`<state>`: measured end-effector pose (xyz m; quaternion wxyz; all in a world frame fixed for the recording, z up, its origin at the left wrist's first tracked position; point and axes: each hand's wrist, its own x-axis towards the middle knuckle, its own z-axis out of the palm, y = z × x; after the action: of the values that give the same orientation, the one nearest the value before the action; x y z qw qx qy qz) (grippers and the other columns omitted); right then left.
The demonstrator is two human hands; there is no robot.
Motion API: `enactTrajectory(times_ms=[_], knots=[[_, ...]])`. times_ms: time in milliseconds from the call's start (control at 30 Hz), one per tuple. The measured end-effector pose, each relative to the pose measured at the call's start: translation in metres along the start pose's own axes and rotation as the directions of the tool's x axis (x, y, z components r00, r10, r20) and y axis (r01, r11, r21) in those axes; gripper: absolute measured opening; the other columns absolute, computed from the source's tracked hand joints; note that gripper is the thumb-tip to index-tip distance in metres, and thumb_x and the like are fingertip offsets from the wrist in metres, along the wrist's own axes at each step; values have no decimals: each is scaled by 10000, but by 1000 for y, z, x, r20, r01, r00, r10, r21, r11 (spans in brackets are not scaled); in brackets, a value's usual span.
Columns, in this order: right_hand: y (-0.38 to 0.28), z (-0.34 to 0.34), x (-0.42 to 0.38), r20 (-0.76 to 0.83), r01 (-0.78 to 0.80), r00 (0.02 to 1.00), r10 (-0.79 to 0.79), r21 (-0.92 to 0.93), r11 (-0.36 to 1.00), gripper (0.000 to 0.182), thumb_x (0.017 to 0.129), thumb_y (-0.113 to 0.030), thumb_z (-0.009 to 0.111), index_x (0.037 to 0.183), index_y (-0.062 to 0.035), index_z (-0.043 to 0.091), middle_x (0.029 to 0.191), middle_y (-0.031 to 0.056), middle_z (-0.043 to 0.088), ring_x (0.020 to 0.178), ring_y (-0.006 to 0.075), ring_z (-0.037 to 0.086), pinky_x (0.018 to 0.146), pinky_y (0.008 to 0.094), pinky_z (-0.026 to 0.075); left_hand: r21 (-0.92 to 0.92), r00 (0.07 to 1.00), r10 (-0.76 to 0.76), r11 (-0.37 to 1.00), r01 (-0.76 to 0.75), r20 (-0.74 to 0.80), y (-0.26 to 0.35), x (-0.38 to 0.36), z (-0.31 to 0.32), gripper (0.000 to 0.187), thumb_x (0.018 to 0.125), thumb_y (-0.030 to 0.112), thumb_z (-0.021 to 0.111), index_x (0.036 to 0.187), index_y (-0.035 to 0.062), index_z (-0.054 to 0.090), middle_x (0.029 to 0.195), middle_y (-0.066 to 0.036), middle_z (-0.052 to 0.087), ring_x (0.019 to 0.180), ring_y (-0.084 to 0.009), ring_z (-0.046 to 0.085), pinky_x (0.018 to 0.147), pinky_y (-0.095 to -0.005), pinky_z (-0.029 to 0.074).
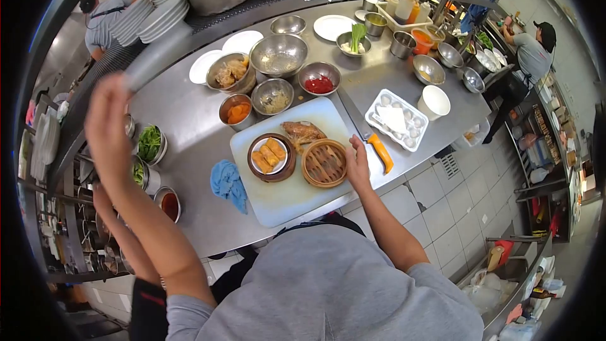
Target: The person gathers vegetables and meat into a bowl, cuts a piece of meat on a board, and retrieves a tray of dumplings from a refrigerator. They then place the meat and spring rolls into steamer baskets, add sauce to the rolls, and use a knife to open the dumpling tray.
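My left hand is raised at the left, smeared by motion, with a pale, long, blurred thing at its fingertips. Fingers extended, my right hand stands at the right rim of a slatted bamboo steamer piece. That piece lies on a white cutting board. Left of it, a round steamer holds a white dish with golden rolls. A browned piece of food rests behind them. An orange-handled knife lies right of the board.
A blue cloth lies left of the board. Metal bowls stand behind it, and an egg tray is at the right. A co-worker's arm reaches in at the left. Other people stand farther off. Stacked plates are overhead.
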<state>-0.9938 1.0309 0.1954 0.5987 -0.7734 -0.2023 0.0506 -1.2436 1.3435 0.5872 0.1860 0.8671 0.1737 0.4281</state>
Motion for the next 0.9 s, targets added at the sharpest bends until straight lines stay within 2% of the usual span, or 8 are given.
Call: enactTrajectory(times_ms=[100,133,267,400,600,800,867,900], knots=[[-18,-9,31,75,11,997,-18,83,996,390,985,-207,546,1315,-2,520,1212,174,599,1122,257,591,966,353,462,-185,908,-125,959,213,400,39,-89,86,159,936,135,576,1027,35,659,1023,-108,666,963,-235,627,862,-343,484],[-25,-9,46,124,11,992,-23,99,995,372,975,-200,566,1298,-16,539,1183,163,613,1076,244,615,931,345,485,-247,876,-1,959,138,483,34,-114,125,141,909,128,625,1003,28,659,1026,-121,671,966,-288,629,867,-372,490],[-62,7,98,255,151,955,-154,30,988,353,945,-183,611,1267,-46,573,1130,137,636,1012,224,638,881,340,506,-294,762,169,955,30,626,4,-211,257,181,876,178,674,1022,73,696,1081,-81,667,1110,-300,565,934,-413,453],[-56,0,118,305,137,943,-136,19,990,347,905,-173,648,1226,-49,607,1076,137,657,970,236,648,839,343,515,-191,757,276,961,-200,592,-3,-240,272,190,865,205,689,1024,105,707,1136,-50,660,1149,-313,539,959,-471,432],[-6,-29,75,391,115,920,23,-326,938,325,910,-231,621,1172,-39,641,1053,164,674,936,291,652,825,374,514,34,909,3,999,-19,416,-30,-220,271,202,845,219,677,994,90,719,1154,-87,637,1234,-367,479,1026,-496,368],[1,-36,41,333,-174,903,273,-298,938,277,896,-232,615,1118,-81,680,1028,155,675,948,310,646,832,394,503,423,736,-105,868,-260,669,-46,-174,335,399,829,340,679,1054,12,709,1211,-169,627,1328,-370,428,1118,-604,251],[11,-47,40,71,173,984,-162,-566,806,255,887,-223,602,1092,-102,693,1033,134,664,1003,312,616,860,439,480,554,617,-271,765,-328,739,-53,-168,354,415,861,385,636,1076,38,711,1231,-162,628,1324,-357,433,1104,-646,235],[16,-53,41,-17,103,989,-146,-633,767,260,886,-200,569,1103,-120,686,1099,122,642,1068,318,579,881,489,456,550,579,-297,768,-328,759,-48,-159,357,388,874,362,616,1079,46,712,1236,-156,629,1307,-343,451,1083,-654,253]])
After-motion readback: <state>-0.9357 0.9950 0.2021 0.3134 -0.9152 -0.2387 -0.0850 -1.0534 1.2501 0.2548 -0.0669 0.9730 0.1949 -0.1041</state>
